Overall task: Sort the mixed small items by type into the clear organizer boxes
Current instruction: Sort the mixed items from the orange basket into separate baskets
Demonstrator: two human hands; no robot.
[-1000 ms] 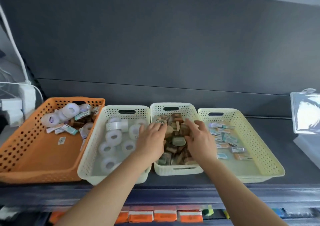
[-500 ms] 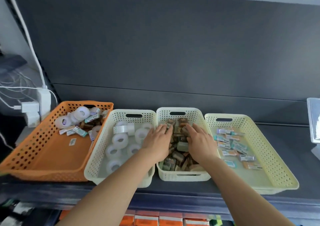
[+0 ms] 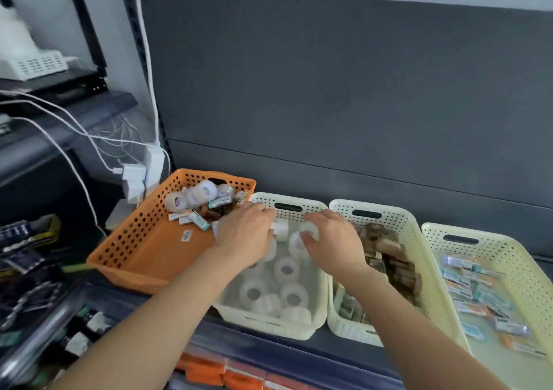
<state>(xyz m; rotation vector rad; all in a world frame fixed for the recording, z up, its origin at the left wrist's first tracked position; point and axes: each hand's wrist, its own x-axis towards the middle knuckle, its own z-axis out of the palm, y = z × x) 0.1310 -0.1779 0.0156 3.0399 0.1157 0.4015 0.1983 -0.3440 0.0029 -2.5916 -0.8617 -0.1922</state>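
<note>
Risk: tape roll (image 3: 309, 231) slipping, rolling into basket of brown pieces (image 3: 398, 213) at 3 o'clock.
Cause: light fingertip pinch by right hand (image 3: 330, 244).
Left hand (image 3: 245, 234): hovering at 9 o'clock, grip unreadable.

Baskets: four. One orange basket (image 3: 128, 240), and three cream baskets (image 3: 299, 326) in a row to its right.
Hands: two, the left hand (image 3: 245, 234) and the right hand (image 3: 332, 243).
Tape rolls (image 3: 287, 267): about nine show in the cream basket touching the orange basket, some partly under the hands. About four more lie inside the orange basket.
Brown blocks (image 3: 392, 258): a heap too dense to count, in the second cream basket from the orange basket.
Small packets (image 3: 457, 279): over a dozen in the cream basket farthest from the orange basket. A few lie inside the orange basket.
</note>
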